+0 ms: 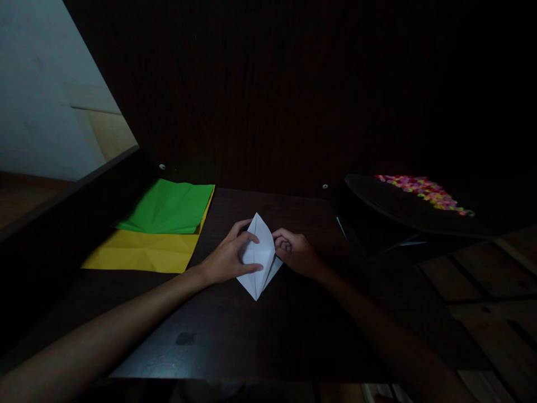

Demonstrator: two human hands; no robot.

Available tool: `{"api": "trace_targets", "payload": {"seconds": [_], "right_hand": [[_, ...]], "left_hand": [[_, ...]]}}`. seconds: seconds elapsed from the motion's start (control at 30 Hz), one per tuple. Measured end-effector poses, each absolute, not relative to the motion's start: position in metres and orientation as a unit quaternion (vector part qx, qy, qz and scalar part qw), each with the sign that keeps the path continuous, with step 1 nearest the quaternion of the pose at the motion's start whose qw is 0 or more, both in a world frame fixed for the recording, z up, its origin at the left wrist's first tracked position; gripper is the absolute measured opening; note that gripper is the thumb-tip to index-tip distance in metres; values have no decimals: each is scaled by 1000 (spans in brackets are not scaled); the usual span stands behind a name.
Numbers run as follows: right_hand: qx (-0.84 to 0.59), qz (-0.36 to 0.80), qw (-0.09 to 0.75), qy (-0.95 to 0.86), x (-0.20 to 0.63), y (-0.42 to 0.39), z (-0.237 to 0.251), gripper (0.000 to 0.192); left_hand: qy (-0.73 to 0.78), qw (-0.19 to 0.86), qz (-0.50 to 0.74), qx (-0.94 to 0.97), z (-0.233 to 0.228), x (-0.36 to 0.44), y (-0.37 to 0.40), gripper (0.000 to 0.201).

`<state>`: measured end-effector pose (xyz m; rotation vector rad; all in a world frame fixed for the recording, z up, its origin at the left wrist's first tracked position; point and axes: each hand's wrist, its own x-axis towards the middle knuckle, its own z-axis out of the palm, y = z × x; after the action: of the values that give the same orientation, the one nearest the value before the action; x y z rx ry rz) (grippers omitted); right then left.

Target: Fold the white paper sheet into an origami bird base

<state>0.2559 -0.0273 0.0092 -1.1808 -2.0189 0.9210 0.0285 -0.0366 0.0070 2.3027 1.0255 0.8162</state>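
Head view: a folded white paper [259, 256] lies pointed on the dark desk [235, 336], held between both hands. The left hand [229, 258] pinches its left edge, thumb across the front. The right hand [296, 253] curls closed against its right edge. Green paper [170, 207] overlaps yellow paper [142, 252] to the left. Colourful beads [423, 191] sit far right.

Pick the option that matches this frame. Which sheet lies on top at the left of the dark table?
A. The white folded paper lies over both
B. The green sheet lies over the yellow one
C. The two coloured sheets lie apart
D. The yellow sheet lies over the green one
B: the green sheet overlaps the far part of the yellow sheet, while the white folded paper sits apart, held between the left hand and the right hand.
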Motion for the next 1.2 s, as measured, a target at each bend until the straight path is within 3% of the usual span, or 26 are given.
{"api": "trace_targets", "payload": {"seconds": [0.23, 0.83, 1.07, 1.2], "right_hand": [[-448, 329, 294, -778, 256, -26, 9, 23], [-432, 262, 306, -807, 254, -27, 6, 12], [-421, 252, 297, -820, 256, -27, 7, 9], [-425, 243, 291, -822, 256, -27, 8, 9]], "left_hand": [[365, 237, 292, 852, 2, 25, -33, 62], [368, 96, 275, 883, 9, 25, -37, 60], [355, 120, 238, 896, 5, 23, -32, 31], [336, 133, 236, 902, 6, 21, -31, 31]]}}
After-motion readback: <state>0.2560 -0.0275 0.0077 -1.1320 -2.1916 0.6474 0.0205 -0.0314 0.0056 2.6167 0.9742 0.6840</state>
